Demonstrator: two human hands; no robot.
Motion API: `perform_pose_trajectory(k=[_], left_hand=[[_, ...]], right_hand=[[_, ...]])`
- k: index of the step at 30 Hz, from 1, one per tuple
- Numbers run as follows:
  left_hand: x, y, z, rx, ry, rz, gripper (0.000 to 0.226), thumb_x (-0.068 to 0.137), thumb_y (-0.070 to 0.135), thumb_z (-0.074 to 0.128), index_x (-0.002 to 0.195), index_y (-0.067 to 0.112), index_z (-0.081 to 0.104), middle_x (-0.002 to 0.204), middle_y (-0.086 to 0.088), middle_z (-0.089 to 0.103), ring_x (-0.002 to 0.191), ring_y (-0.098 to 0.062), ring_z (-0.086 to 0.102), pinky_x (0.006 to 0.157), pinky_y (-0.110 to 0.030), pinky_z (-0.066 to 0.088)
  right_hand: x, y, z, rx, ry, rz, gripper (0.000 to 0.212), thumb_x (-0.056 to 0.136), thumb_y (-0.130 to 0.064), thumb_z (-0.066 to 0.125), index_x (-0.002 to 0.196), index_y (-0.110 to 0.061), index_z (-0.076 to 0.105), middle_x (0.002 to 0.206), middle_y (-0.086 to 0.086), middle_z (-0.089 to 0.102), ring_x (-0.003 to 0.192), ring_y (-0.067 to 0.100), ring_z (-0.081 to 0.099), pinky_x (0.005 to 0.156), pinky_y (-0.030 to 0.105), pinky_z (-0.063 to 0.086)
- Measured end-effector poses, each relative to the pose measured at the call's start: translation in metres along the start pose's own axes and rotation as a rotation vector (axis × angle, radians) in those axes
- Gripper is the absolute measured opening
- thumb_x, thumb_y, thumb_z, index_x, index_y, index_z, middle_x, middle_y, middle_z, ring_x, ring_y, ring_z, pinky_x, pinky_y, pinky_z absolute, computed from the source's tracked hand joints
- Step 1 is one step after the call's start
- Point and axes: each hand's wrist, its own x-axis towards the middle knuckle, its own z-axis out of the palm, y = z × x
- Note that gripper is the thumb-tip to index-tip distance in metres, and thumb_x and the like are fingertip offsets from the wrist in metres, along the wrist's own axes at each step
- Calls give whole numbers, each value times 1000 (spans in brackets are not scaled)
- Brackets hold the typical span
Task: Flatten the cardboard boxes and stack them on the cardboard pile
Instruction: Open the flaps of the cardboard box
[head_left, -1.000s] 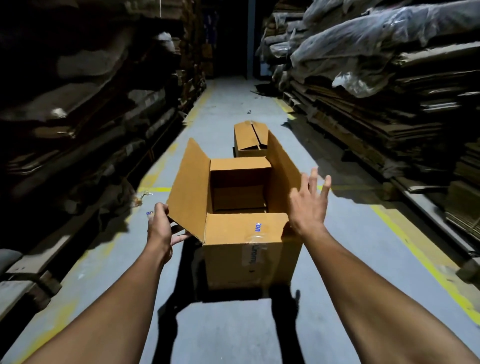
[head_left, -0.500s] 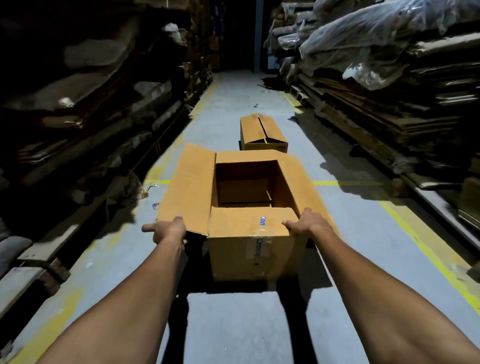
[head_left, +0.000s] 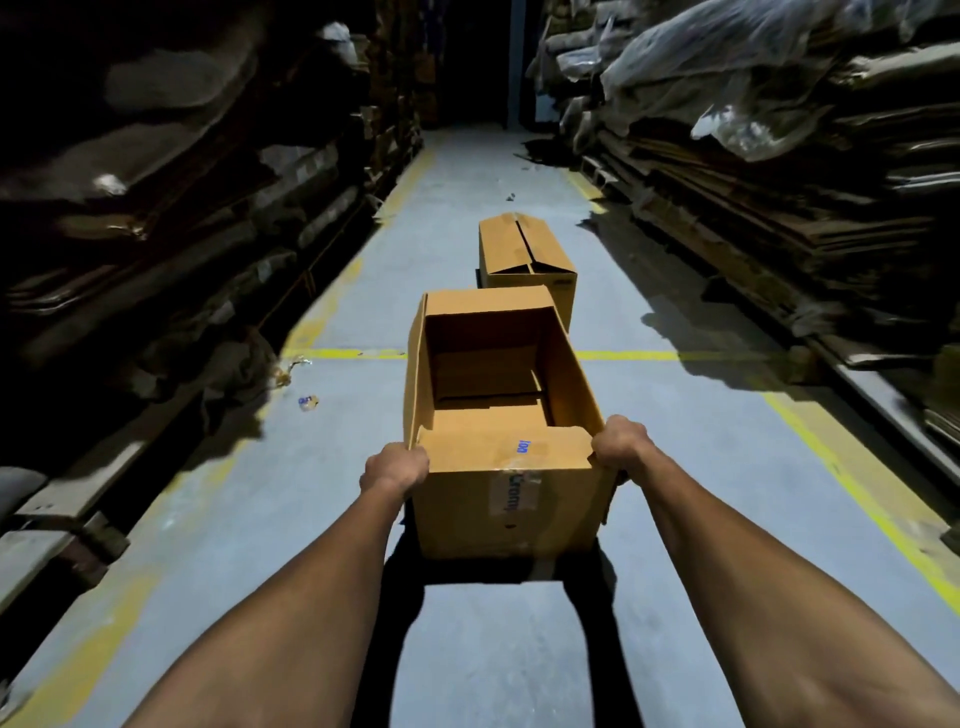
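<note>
Little of the task can be judged as done. An open brown corrugated cardboard box (head_left: 511, 415) is seen in the centre of the frame, raised above the grey concrete floor (head_left: 218, 525), its shadow cast below it at lower centre. The box is still fully formed: its four walls stand square, the top is open, and inner bottom flaps are visible inside. The near left corner is gripped by the left hand (head_left: 395, 467), fingers curled over the rim; the near right corner is gripped in the same manner by the right hand (head_left: 621, 441). Just beyond it, above centre, a second brown cardboard box with loosely closed top flaps (head_left: 524, 254) is left standing on the floor, untouched and unflattened. Stacked flat cardboard sheets (head_left: 769, 208) are seen along the right of the frame, and darker stacks at the left; which pile is meant cannot be told. Both boxes therefore remain to be collapsed and stacked
</note>
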Motion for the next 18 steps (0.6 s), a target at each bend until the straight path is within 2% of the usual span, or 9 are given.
perform_pose_trajectory(k=[3, 7, 10, 12, 13, 14, 15, 16, 18], left_hand=[[0, 4, -6, 9, -7, 45, 36, 108, 37, 44, 124, 10, 62, 114, -12, 64, 94, -32, 66, 85, -47, 64], [0, 1, -15, 83, -42, 108, 41, 108, 39, 42, 129, 9, 60, 120, -14, 64, 96, -32, 66, 87, -48, 63], [0, -1, -18, 121, -69, 135, 45, 108, 44, 41, 134, 12, 59, 124, -13, 63, 100, -32, 65, 91, -47, 61], [-2, -2, -19, 142, -93, 139, 47, 107, 47, 43, 135, 13, 60, 126, -11, 64, 103, -32, 65, 94, -47, 59], [-4, -2, -21, 167, -92, 148, 48, 105, 49, 44, 134, 14, 61, 126, -11, 64, 104, -31, 66, 95, -46, 58], [-6, -1, -22, 195, -80, 156, 49, 104, 51, 46, 133, 15, 62, 126, -10, 64, 107, -31, 65, 96, -46, 57], [-8, -1, -23, 218, -60, 155, 50, 102, 54, 47, 130, 16, 63, 126, -10, 64, 110, -31, 64, 96, -45, 56], [-10, -1, -22, 241, -36, 152, 50, 101, 56, 47, 128, 18, 62, 123, -8, 61, 113, -32, 61, 96, -44, 54], [-15, -1, -20, 251, 1, 128, 55, 100, 63, 41, 131, 20, 56, 124, -8, 58, 119, -35, 58, 97, -46, 52]], right_hand=[[0, -1, -8, 15, -57, -3, 8, 101, -12, 54, 107, -6, 55, 100, 14, 56, 92, 37, 68, 70, 47, 65], [-3, -12, -16, -135, -104, -18, 10, 102, -14, 52, 106, -7, 58, 99, 13, 60, 79, 28, 68, 53, 34, 59], [4, -18, -16, -206, -235, 57, 22, 101, -12, 53, 118, -2, 64, 115, 13, 69, 86, 23, 72, 74, 32, 63], [5, -17, -14, -121, -271, 125, 33, 100, -10, 54, 130, 1, 61, 123, 12, 70, 78, 15, 72, 82, 28, 62], [4, -16, -12, -86, -227, 168, 41, 99, -12, 57, 138, 1, 56, 127, 12, 67, 85, 13, 74, 83, 30, 62], [3, -17, -9, -154, -150, 195, 54, 98, -16, 61, 147, 1, 47, 140, 15, 59, 108, 20, 72, 96, 37, 59], [2, -17, -3, -343, -28, 153, 71, 96, -21, 64, 157, -2, 31, 158, 19, 42, 136, 34, 54, 112, 50, 46], [0, -20, 1, -486, 65, 56, 84, 97, -25, 63, 162, -4, 16, 169, 19, 20, 150, 45, 30, 121, 61, 28], [3, -28, 14, -535, 85, -188, 79, 102, -35, 53, 165, -11, 12, 173, 11, 10, 158, 39, 9, 125, 65, 8]])
